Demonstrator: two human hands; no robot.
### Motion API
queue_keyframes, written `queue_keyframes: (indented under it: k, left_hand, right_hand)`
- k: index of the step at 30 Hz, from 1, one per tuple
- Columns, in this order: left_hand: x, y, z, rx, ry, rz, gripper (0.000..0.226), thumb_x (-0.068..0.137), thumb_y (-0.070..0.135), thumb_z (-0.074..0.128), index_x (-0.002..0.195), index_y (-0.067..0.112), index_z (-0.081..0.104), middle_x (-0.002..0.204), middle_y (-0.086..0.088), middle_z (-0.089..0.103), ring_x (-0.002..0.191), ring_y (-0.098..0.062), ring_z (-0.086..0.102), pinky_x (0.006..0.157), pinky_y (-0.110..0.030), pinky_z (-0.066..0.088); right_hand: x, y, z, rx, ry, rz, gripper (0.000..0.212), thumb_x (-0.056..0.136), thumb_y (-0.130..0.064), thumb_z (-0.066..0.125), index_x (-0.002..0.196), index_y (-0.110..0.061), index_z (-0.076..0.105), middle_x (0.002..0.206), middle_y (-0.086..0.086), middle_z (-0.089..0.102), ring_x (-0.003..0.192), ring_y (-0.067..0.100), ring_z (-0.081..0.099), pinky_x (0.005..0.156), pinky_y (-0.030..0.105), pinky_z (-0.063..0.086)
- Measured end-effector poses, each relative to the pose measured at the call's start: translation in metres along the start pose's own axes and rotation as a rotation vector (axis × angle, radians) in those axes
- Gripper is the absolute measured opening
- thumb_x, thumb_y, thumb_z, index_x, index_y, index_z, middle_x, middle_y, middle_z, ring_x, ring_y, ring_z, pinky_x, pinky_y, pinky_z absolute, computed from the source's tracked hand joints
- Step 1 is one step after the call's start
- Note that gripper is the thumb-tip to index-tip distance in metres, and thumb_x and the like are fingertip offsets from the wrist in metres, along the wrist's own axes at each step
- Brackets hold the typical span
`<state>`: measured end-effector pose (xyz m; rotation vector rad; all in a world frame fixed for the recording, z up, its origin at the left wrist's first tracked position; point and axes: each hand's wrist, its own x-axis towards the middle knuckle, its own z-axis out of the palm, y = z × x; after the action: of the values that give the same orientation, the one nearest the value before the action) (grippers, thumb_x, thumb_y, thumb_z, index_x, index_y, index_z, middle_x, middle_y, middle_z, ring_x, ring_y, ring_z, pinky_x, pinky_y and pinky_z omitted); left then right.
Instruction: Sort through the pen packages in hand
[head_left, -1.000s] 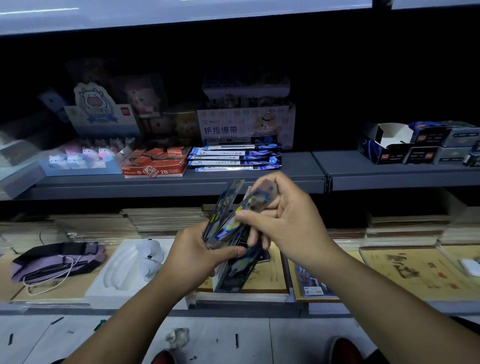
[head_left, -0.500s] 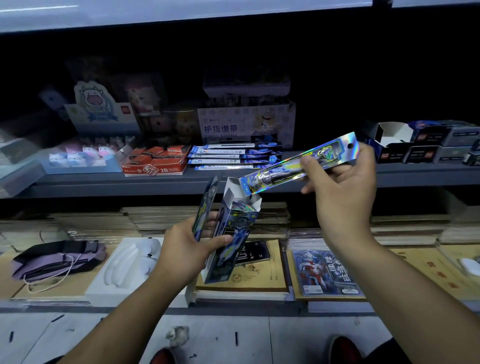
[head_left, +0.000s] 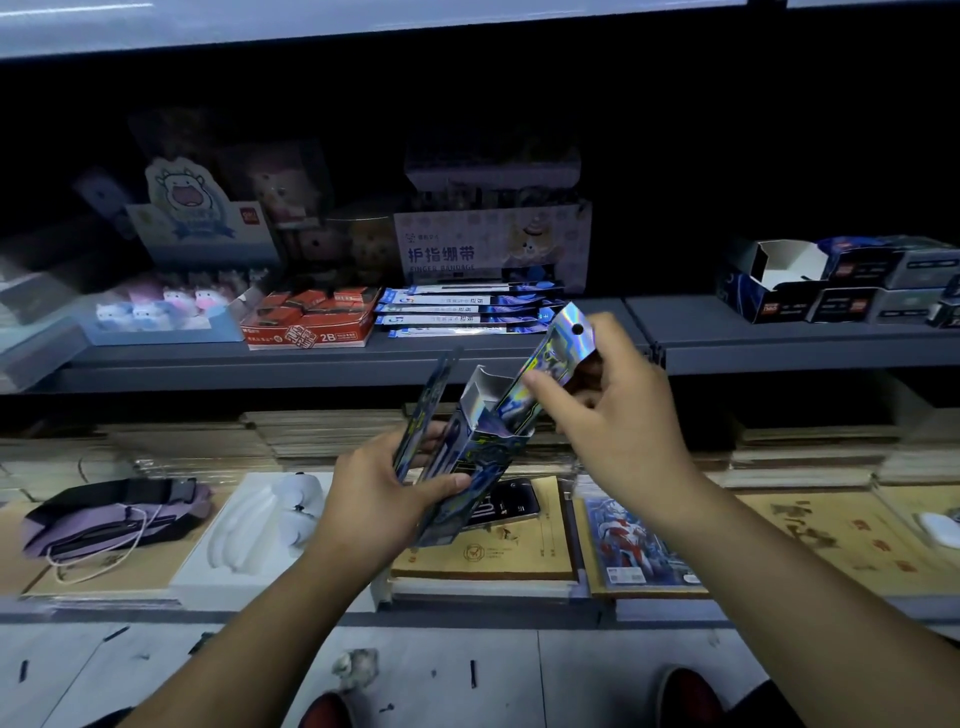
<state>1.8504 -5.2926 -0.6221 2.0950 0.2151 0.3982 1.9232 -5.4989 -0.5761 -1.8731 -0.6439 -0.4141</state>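
holographic packet (head_left: 550, 358) slants from our right hand (head_left: 618, 410), which pinches it, down-left into the open box (head_left: 467, 452) our left hand (head_left: 379, 488) grips mid-frame.

Both forearms reach forward, bare, converging at centre. Left hand (head_left: 382, 486): fingers curled, thumb pressed across the front, gripping. Right hand (head_left: 618, 415): higher, wrist bent, thumb and fingers pinching, index extended.

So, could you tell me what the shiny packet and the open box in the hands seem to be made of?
The packet in the right hand looks like holographic foil-coated card or plastic: rainbow sheen, punched hang hole. The box in the left hand looks like thin printed cardboard: glossy outside, plain white inside its open flap.
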Motion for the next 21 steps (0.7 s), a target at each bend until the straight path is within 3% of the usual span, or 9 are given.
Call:
queue_keyframes:
  k: [3, 8, 11, 15, 19, 21]
  left_hand:
    - [-0.0006, 0.0004, -0.0005, -0.007, 0.009, 0.002, 0.037, 0.076, 0.023, 0.088, 0.106, 0.038, 0.072, 0.093, 0.031, 0.073, 0.082, 0.013, 0.067, 0.061, -0.016, 0.048]
    - [-0.0001, 0.0006, -0.0016, 0.009, 0.018, 0.029, 0.039, 0.075, 0.02, 0.088, 0.105, 0.039, 0.071, 0.09, 0.03, 0.071, 0.085, 0.021, 0.063, 0.069, -0.001, 0.046]
    - [0.0, 0.0006, -0.0015, 0.008, 0.01, 0.019, 0.038, 0.075, 0.022, 0.088, 0.101, 0.042, 0.07, 0.089, 0.034, 0.071, 0.084, 0.017, 0.065, 0.063, -0.011, 0.048]
    - [0.0006, 0.0, -0.0012, 0.035, 0.011, 0.035, 0.038, 0.075, 0.023, 0.089, 0.105, 0.039, 0.071, 0.095, 0.028, 0.072, 0.09, 0.019, 0.064, 0.077, -0.003, 0.044]
    - [0.0004, 0.0004, -0.001, 0.071, 0.013, 0.057, 0.038, 0.075, 0.023, 0.089, 0.102, 0.042, 0.07, 0.09, 0.031, 0.07, 0.088, 0.02, 0.063, 0.072, 0.006, 0.04]
    - [0.0001, 0.0002, -0.0006, 0.102, 0.015, 0.063, 0.038, 0.075, 0.025, 0.089, 0.105, 0.04, 0.072, 0.092, 0.029, 0.071, 0.089, 0.019, 0.063, 0.072, 0.004, 0.04]
  right_hand:
    - [0.002, 0.0025, -0.0015, 0.01, -0.009, 0.03, 0.028, 0.093, -0.034, 0.071, 0.104, -0.015, 0.053, 0.079, 0.012, 0.068, 0.061, 0.032, 0.062, 0.058, 0.054, 0.053]
    - [0.0013, 0.0038, -0.0006, -0.014, -0.035, 0.052, 0.021, 0.092, -0.033, 0.072, 0.096, -0.024, 0.054, 0.081, 0.002, 0.071, 0.066, 0.022, 0.066, 0.061, 0.051, 0.055]
    - [0.0014, -0.0001, -0.0029, -0.033, -0.045, 0.06, 0.022, 0.093, -0.038, 0.069, 0.096, -0.018, 0.058, 0.078, 0.003, 0.07, 0.07, 0.023, 0.067, 0.065, 0.051, 0.054]
    - [0.0029, -0.0037, -0.0076, 0.038, 0.014, 0.076, 0.007, 0.099, -0.025, 0.064, 0.095, -0.019, 0.062, 0.067, 0.002, 0.068, 0.059, 0.013, 0.067, 0.061, 0.047, 0.057]
    - [0.0024, -0.0037, -0.0081, 0.004, 0.024, 0.062, 0.01, 0.096, -0.021, 0.07, 0.089, -0.017, 0.064, 0.056, 0.009, 0.062, 0.048, 0.012, 0.061, 0.051, 0.033, 0.051]
    - [0.0007, -0.0036, -0.0065, -0.037, -0.014, 0.057, 0.013, 0.095, -0.021, 0.071, 0.086, -0.015, 0.063, 0.051, 0.012, 0.059, 0.044, 0.02, 0.061, 0.051, 0.036, 0.052]
